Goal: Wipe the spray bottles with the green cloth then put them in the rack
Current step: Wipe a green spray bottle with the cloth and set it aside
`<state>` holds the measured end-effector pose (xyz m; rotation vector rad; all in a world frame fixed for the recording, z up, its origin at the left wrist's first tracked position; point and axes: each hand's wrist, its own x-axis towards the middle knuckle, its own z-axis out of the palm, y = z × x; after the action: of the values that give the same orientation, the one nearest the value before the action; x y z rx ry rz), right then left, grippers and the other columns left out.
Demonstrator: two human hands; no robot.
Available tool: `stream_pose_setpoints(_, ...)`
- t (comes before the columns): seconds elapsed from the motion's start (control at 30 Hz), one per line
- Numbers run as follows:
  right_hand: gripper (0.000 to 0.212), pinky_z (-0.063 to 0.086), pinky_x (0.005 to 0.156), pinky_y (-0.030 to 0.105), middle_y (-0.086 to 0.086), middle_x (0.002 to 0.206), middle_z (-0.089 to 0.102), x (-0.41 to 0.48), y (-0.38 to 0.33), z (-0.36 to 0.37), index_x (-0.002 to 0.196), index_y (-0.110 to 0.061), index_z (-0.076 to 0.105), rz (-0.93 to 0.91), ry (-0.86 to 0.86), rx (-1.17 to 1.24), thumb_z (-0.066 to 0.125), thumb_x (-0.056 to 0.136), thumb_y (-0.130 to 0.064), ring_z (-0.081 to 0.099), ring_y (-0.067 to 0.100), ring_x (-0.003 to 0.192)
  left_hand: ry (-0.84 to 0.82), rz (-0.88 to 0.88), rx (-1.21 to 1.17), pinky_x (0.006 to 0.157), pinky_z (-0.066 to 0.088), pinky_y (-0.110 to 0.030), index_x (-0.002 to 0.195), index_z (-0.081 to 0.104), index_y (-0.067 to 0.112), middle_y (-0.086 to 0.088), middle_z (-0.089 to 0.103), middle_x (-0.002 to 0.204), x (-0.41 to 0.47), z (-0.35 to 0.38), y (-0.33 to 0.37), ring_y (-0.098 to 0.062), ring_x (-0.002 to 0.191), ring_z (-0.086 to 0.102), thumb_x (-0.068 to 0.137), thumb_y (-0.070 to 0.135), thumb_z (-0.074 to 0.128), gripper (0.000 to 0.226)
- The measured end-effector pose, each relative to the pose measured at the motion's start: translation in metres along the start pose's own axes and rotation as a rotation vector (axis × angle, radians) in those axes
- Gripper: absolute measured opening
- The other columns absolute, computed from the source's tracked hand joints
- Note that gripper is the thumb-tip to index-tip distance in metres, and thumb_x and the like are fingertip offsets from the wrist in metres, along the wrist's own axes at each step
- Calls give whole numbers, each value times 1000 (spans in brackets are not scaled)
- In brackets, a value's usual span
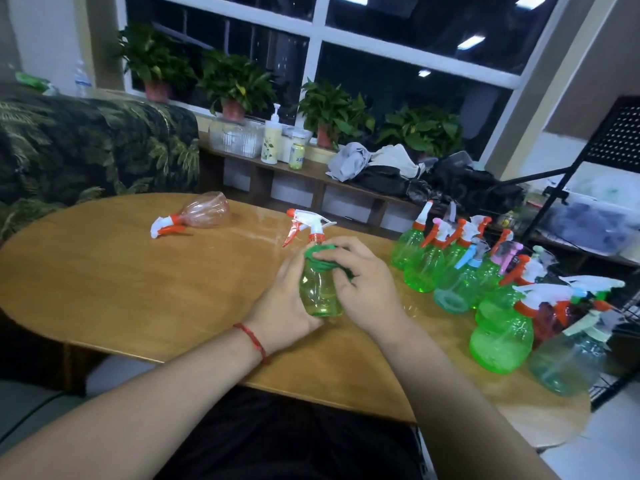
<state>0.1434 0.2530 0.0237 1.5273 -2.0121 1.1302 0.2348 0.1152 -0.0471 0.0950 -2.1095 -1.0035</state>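
A yellow-green spray bottle (319, 292) with a white and orange trigger head stands upright over the middle of the wooden table (121, 282). My left hand (282, 306) grips its lower body from the left. My right hand (360, 275) holds the green cloth (320, 259) bunched around the bottle's shoulder and neck. A pink spray bottle (197, 214) lies on its side at the table's far left. Several green spray bottles (450, 265) stand crowded along the table's right side.
A black wire rack (609, 386) stands past the table's right edge. Behind the table runs a low wooden shelf (304, 171) with a pump bottle, containers and heaped clothes, below potted plants on the windowsill. A leaf-patterned sofa (86, 150) is at the left.
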Motion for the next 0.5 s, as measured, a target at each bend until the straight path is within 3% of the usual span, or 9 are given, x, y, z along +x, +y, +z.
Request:
stream_pose_setpoints(0.07, 48, 51, 109, 40, -10, 129, 68, -8, -2, 2, 112, -23, 83, -28, -5, -4, 51, 84, -1, 63, 16, 124, 20, -42, -33, 114, 33, -10, 164, 28, 29, 6, 41, 154, 1, -1, -2, 13, 140, 39, 68, 28, 97, 119)
stream_pose_setpoints(0.27, 46, 46, 109, 25, -7, 130, 69, -32, -3, 4, 114, -22, 84, -134, -9, -57, 57, 86, 3, 62, 15, 123, 96, -103, -62, 112, 35, -8, 165, 28, 27, 2, 40, 156, 4, -8, -4, -4, 140, 46, 66, 32, 99, 122)
stream_pose_setpoints(0.33, 44, 47, 108, 24, -5, 130, 69, -41, -1, 3, 114, -20, 83, -169, -15, -69, 59, 86, 4, 62, 16, 123, 104, -109, -45, 116, 34, -12, 166, 26, 29, 1, 37, 160, 5, -8, -4, -6, 145, 42, 67, 32, 98, 122)
stream_pose_setpoints(0.43, 44, 50, 107, 29, -2, 131, 67, -53, 4, 2, 117, -19, 82, -219, -41, -92, 60, 86, 4, 62, 19, 123, 96, -115, -42, 112, 28, -2, 166, 24, 30, 2, 33, 165, 5, -7, -6, -6, 148, 38, 70, 33, 96, 121)
stream_pose_setpoints(0.5, 46, 51, 107, 32, 0, 132, 67, -56, 6, 1, 118, -18, 81, -233, -62, -98, 62, 85, 8, 62, 22, 124, 88, -114, -41, 115, 28, -5, 166, 23, 30, 1, 31, 167, 5, -7, -6, -8, 150, 36, 70, 35, 96, 121)
